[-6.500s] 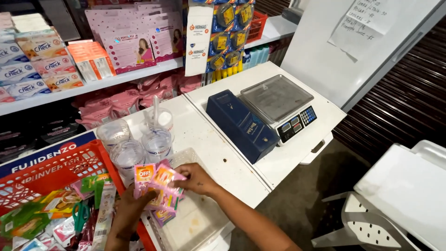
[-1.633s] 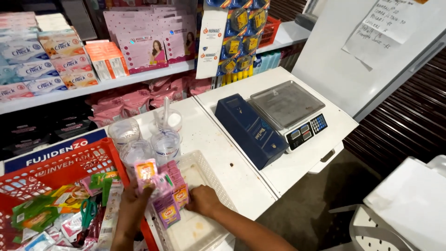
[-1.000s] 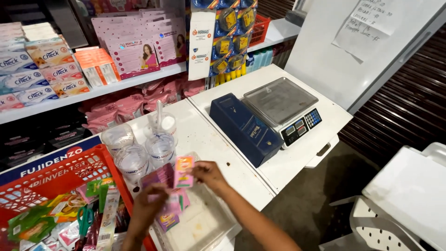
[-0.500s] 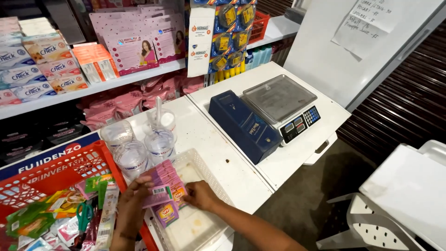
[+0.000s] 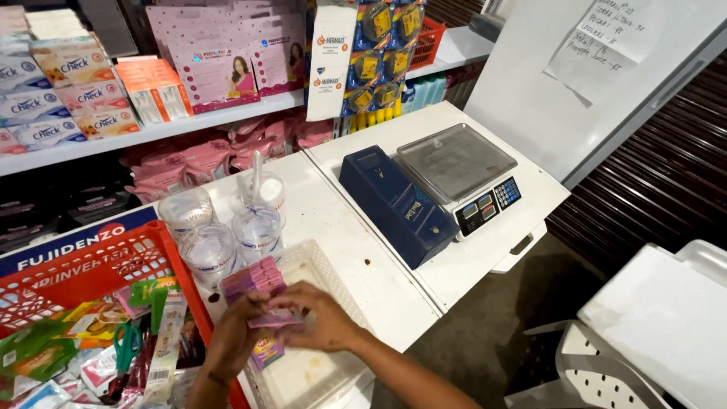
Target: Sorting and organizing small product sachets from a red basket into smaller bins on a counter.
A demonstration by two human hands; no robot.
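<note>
Hands: left hand [image 5: 231,344] and right hand [image 5: 322,322] meet over the white perforated plastic tray [image 5: 344,284], both closed on a stack of small pink and purple sachets [image 5: 254,279].
Grip: left fingers clasp the stack from its left side; right fingers curl over a pink sachet at the stack's lower end.
Sachets: fanned strip, flat packets, one orange-and-purple packet [image 5: 266,350] hanging below the hands, over the tray.
Tray: sits on the white counter [image 5: 356,227], near its front edge; its near end is cut off by the frame.
Cups: four clear plastic cups [image 5: 231,227] with labels stand just behind the tray; one holds white sticks.
Basket: red plastic shopping basket [image 5: 91,265] to the left, filled with mixed colourful packets; lower part cut off.
Scale: blue box [image 5: 397,204] and grey digital scale [image 5: 462,170] lie side by side, well apart from the hands.
Shelf: white shelf [image 5: 151,132] carries boxed soaps, orange packs and pink display cards; pink bags beneath.
Open room: bare counter between tray and blue box.
Unclear: the number of sachets in the stack cannot be told.
</note>
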